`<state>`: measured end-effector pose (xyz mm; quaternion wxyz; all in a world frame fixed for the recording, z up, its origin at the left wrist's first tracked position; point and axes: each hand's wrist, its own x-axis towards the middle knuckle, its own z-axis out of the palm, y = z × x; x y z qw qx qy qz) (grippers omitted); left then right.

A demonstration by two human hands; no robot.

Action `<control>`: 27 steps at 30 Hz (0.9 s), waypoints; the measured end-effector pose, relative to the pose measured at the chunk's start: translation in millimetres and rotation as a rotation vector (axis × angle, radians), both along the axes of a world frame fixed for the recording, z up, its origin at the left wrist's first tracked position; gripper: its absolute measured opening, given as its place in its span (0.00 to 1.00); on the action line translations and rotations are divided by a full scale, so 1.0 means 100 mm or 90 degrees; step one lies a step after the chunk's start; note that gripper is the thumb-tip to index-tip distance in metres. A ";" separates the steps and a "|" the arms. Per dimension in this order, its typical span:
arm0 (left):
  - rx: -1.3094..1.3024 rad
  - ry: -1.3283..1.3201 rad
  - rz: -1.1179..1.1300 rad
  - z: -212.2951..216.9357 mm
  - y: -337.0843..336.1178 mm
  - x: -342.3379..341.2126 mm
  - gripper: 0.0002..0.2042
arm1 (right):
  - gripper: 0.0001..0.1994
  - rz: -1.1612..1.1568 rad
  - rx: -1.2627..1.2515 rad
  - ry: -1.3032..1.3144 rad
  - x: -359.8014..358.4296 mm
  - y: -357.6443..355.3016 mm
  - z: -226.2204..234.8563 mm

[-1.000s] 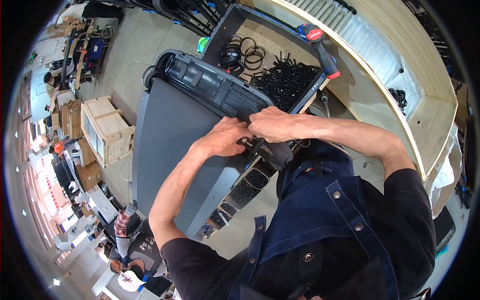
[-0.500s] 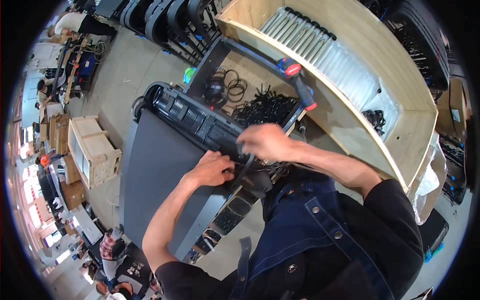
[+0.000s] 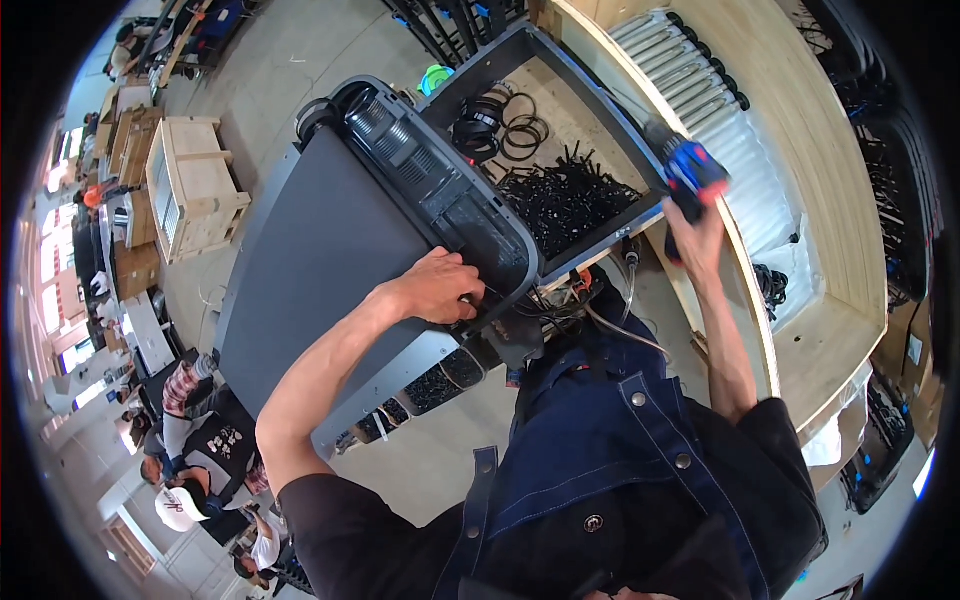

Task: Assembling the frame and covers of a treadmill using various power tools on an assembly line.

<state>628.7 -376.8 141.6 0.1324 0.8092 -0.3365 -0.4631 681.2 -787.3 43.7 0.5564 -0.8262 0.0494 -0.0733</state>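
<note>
My right hand (image 3: 693,240) is wrapped round the handle of a blue, red and black cordless drill (image 3: 694,172), held over the near edge of a wooden crate. The drill is slightly blurred. Curled fingers of my left hand (image 3: 440,287) sit at the near corner of a black oval plastic housing (image 3: 440,165). What they hold, if anything, is hidden beneath them. This housing tops the end of a wide, dark grey belt deck (image 3: 310,270) like a treadmill's. Loose cables (image 3: 570,305) hang by the housing's near end, close to my body.
A grey tray (image 3: 570,50) beyond the housing holds black rings (image 3: 525,130) and a heap of black screws (image 3: 570,205). The wooden crate (image 3: 850,270) at right contains metal tubes (image 3: 680,70) in rows. Another wooden crate (image 3: 195,190) stands on the floor at left. People work farther left.
My right hand has left the housing and now grips the drill, which stood on the tray's edge. My left hand stays at the housing. The whole view has shifted.
</note>
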 end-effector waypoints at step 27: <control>-0.002 0.005 -0.019 -0.02 0.00 0.02 0.10 | 0.20 0.473 0.234 0.700 0.00 0.01 0.62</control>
